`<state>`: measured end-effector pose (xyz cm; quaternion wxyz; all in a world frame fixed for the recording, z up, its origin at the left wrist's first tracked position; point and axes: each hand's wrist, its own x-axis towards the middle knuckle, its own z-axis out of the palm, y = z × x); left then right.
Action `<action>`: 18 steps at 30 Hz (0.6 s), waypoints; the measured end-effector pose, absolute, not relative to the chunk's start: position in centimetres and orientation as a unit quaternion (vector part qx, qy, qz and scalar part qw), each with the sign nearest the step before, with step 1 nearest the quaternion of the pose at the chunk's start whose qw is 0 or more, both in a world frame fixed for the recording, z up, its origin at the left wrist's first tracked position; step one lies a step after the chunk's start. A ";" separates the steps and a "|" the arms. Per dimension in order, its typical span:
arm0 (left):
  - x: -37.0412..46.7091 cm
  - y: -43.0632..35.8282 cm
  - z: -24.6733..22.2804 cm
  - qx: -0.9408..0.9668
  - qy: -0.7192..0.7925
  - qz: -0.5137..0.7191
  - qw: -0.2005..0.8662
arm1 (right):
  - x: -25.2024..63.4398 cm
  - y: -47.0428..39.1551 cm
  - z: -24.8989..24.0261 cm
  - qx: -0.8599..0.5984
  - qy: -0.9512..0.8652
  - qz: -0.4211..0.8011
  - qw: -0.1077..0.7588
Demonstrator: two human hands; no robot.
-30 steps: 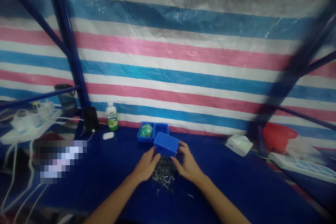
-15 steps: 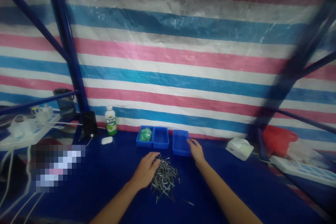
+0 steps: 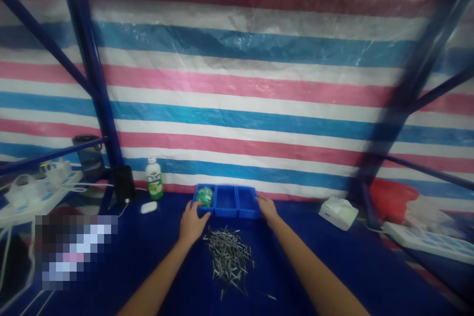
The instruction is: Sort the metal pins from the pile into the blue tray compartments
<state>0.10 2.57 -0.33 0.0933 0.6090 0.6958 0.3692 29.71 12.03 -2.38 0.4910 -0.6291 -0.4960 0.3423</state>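
Note:
Three blue trays stand side by side on the dark blue table. Green packets [image 3: 205, 196] lie in the left tray [image 3: 211, 210]; the middle tray [image 3: 226, 201] and the right tray [image 3: 248, 201] look empty. My left hand [image 3: 193, 222] touches the front left of the left tray, thumb and fingers apart. At the outer side of the right tray rests my right hand [image 3: 267, 209], its fingers against the wall and partly hidden. A pile of thin metal pieces [image 3: 229, 256] lies in front of the trays, with one loose piece [image 3: 271, 296] to its right.
A white bottle [image 3: 154, 177], a black device [image 3: 123, 183] and a small white case [image 3: 148, 207] stand at the left. Power strips with cables lie on both sides. A tissue pack [image 3: 338, 213] and a red bag [image 3: 393, 200] are at the right.
The right tray has moved left against the middle one, with my right hand at its side. My left hand has left the pile's edge and reached the left tray.

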 end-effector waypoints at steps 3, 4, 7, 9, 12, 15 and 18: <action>-0.2 3.2 -0.1 0.602 0.699 0.375 0.088 | 29.6 11.6 -1.8 -0.620 -0.500 0.358 0.488; -0.2 3.2 0.0 0.599 0.700 0.379 0.085 | 29.7 11.4 -1.6 -0.614 -0.503 0.361 0.489; -0.5 2.7 0.6 0.586 0.705 0.390 0.083 | 30.1 10.3 -0.7 -0.611 -0.504 0.349 0.501; -0.9 2.2 1.1 0.573 0.713 0.397 0.076 | 30.4 9.2 0.0 -0.616 -0.501 0.321 0.517; -1.7 1.0 2.1 0.567 0.710 0.416 0.045 | 30.2 6.7 1.4 -0.587 -0.526 0.264 0.556; -1.9 -0.4 3.6 0.578 0.686 0.442 0.012 | 29.0 3.4 2.7 -0.504 -0.561 0.305 0.582; -0.6 -2.0 5.5 0.607 0.641 0.470 0.011 | 27.2 0.0 3.7 -0.445 -0.523 0.491 0.536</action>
